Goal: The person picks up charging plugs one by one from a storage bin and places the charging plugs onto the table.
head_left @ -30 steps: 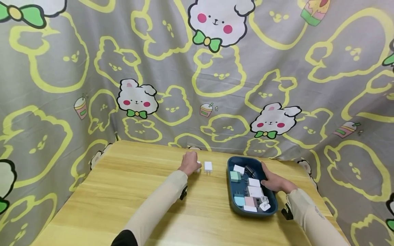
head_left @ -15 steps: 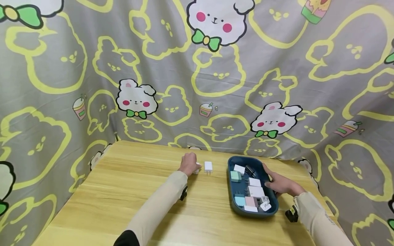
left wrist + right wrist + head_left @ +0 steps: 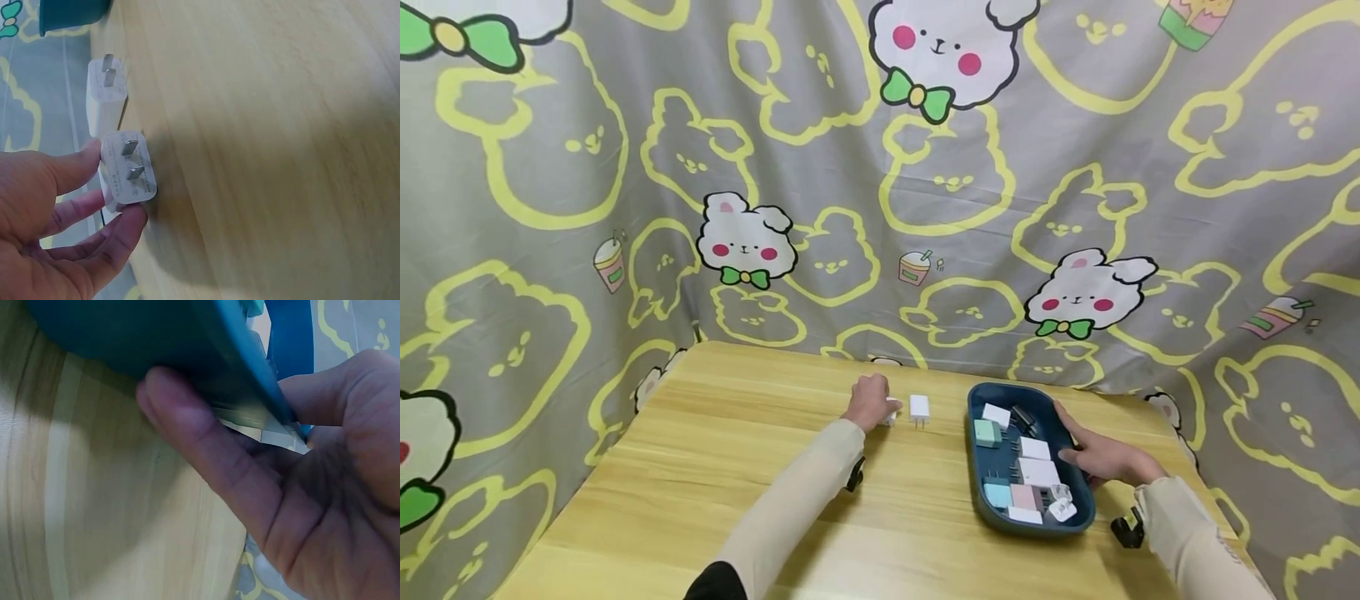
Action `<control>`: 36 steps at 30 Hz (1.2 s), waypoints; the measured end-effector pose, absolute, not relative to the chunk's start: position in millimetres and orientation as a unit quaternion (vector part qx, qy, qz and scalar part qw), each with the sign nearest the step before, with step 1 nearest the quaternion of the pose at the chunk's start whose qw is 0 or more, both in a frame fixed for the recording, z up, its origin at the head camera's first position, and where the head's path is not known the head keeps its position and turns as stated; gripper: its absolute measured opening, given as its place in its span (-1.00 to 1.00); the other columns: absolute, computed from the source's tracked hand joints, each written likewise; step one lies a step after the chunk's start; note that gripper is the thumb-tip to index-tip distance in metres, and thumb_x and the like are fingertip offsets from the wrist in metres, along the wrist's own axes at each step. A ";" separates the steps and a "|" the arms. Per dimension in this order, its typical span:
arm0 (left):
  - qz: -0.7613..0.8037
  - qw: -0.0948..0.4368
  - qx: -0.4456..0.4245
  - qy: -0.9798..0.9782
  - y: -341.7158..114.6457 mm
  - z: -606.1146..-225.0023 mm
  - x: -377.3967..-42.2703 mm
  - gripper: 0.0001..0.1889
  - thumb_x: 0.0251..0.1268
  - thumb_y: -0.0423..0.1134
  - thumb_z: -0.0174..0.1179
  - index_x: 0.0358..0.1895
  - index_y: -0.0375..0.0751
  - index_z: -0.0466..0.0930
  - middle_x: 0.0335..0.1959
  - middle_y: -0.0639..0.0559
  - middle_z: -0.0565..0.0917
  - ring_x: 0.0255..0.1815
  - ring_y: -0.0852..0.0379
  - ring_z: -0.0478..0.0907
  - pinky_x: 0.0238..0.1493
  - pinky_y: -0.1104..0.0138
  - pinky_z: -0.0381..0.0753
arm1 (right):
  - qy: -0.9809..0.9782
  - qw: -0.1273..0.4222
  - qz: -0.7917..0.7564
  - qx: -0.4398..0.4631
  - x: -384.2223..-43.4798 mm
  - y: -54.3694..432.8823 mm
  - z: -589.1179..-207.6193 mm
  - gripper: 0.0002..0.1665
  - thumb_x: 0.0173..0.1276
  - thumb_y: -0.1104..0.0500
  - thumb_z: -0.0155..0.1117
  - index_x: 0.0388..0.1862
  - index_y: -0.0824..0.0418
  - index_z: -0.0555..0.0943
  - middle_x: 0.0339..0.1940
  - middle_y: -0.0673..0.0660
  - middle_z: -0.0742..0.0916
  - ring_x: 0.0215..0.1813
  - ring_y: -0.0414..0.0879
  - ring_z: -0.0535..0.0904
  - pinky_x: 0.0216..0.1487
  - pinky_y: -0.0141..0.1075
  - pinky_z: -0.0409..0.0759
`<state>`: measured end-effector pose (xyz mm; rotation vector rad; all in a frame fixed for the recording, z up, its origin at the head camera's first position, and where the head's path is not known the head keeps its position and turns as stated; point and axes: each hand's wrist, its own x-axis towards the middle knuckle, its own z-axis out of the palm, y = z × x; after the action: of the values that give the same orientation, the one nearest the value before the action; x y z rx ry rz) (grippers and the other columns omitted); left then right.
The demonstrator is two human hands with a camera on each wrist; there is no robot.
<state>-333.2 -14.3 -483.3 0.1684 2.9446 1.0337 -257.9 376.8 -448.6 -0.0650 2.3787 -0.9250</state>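
Between the thumb and fingertips of my left hand I pinch a white charger plug, low at the table's far side. Its two metal prongs show clearly in the left wrist view. Just right of it, a second white charger plug stands apart from the hand, prongs toward me. My right hand grips the right rim of a dark blue bin, thumb inside and fingers outside against the wall. The right wrist view shows those fingers under the bin's wall.
Inside the bin lie several plugs: white ones, a green one, a light blue one, a pink one and a black one. A patterned curtain hangs behind the wooden table.
The head view has shifted slightly, so things sit farther right. My right hand has slid a little outward at the bin's rim. The left hand keeps its pinch on the charger plug.
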 end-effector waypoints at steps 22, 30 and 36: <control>0.323 0.039 0.047 0.945 -4.8 -487.5 -324.0 -0.48 0.25 -0.29 0.40 -0.65 -0.09 0.18 -0.69 0.08 0.18 -0.63 0.14 0.18 -0.53 0.34 0.28 | 0.878 0.299 -0.374 -0.007 -243.3 381.2 -450.6 0.15 0.59 0.17 0.10 0.63 -0.15 -0.57 0.57 0.66 -0.15 0.17 0.29 0.56 -0.19 0.03 0.72; 0.311 -0.027 0.051 0.949 -17.9 -478.2 -331.7 -0.63 0.24 -0.28 0.42 -0.55 -0.20 0.36 -0.55 -0.03 0.44 -0.45 0.01 0.42 -0.30 0.17 0.53 | 0.894 0.295 -0.336 -0.019 -262.4 371.7 -440.2 0.15 0.58 0.20 0.08 0.63 -0.08 -0.59 0.58 0.65 -0.18 0.25 0.35 0.48 -0.23 0.00 0.72; 0.303 -0.036 0.056 0.951 -18.5 -484.7 -331.2 -0.76 0.31 -0.22 0.38 -0.32 -0.35 0.57 -0.33 -0.22 0.61 -0.25 -0.14 0.58 -0.15 0.07 0.62 | 0.874 0.335 -0.350 -0.009 -262.8 376.6 -443.1 0.16 0.59 0.26 0.00 0.58 -0.09 -0.70 0.55 0.67 -0.24 0.30 0.39 0.44 -0.17 0.02 0.71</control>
<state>-331.2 -18.5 -484.7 0.1787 3.0567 0.9751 -262.8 376.6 -443.1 -0.0245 2.2813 -0.9144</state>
